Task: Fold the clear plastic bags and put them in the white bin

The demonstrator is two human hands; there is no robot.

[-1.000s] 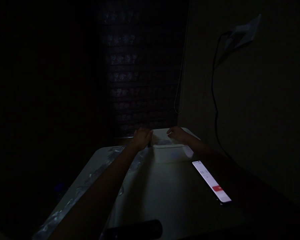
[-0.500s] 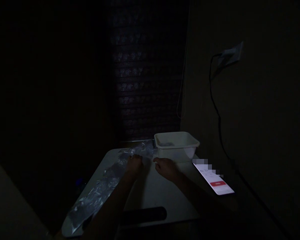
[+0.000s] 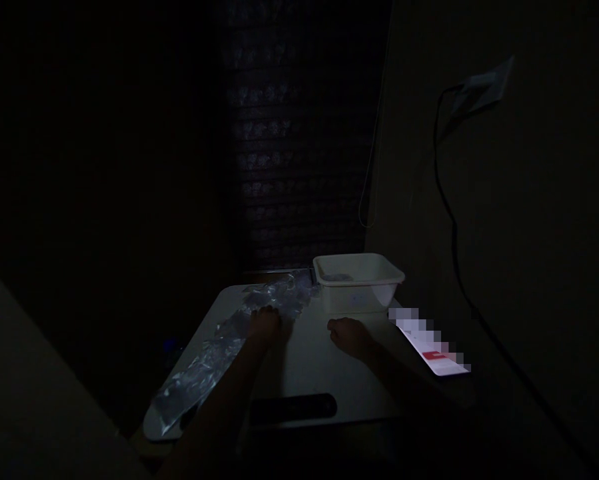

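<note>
In dim light, a strip of clear plastic packets (image 3: 199,377) runs along the left side of a white table (image 3: 309,373). My left hand (image 3: 265,325) is closed at the strip's right edge, near the middle; what its fingers hold is hidden. My right hand (image 3: 350,337) is curled closed above the table, in front of a white plastic tub (image 3: 359,297), and too dark to show anything in it. Some clear plastic lies inside the tub.
A lit phone (image 3: 432,347) lies at the table's right edge. A dark handle-shaped bar (image 3: 294,408) is at the near edge. A black cable (image 3: 454,233) hangs from a wall socket (image 3: 484,87) on the right. Dark blinds (image 3: 279,160) hang behind.
The view has shifted slightly. My right hand has moved right, farther from my left hand, and its fingers have closed up. My left hand stays by the plastic strip.
</note>
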